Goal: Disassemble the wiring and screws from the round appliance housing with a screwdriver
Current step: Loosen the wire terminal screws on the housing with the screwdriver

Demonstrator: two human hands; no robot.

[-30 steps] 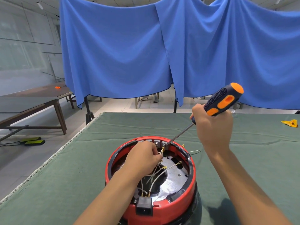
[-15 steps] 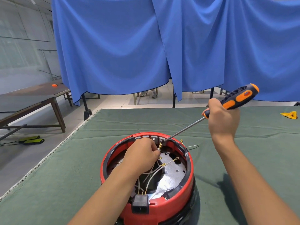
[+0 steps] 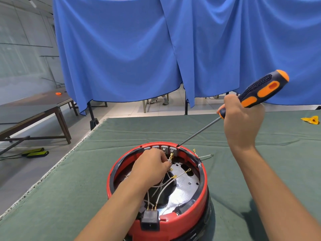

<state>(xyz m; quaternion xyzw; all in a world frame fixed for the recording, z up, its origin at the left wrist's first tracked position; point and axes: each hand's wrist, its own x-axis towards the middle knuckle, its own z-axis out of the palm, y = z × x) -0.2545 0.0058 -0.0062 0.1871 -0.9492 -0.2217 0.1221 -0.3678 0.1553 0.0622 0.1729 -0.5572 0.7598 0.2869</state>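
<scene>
Green cloth [image 3: 86, 180], housing [image 3: 187, 218], wire [image 3: 169, 159] pinched by left fingers [image 3: 164, 162]

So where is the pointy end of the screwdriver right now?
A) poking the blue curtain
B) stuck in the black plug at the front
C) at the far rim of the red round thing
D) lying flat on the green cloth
C: the right hand holds the screwdriver slanted down, its tip at the far rim of the red housing.
</scene>
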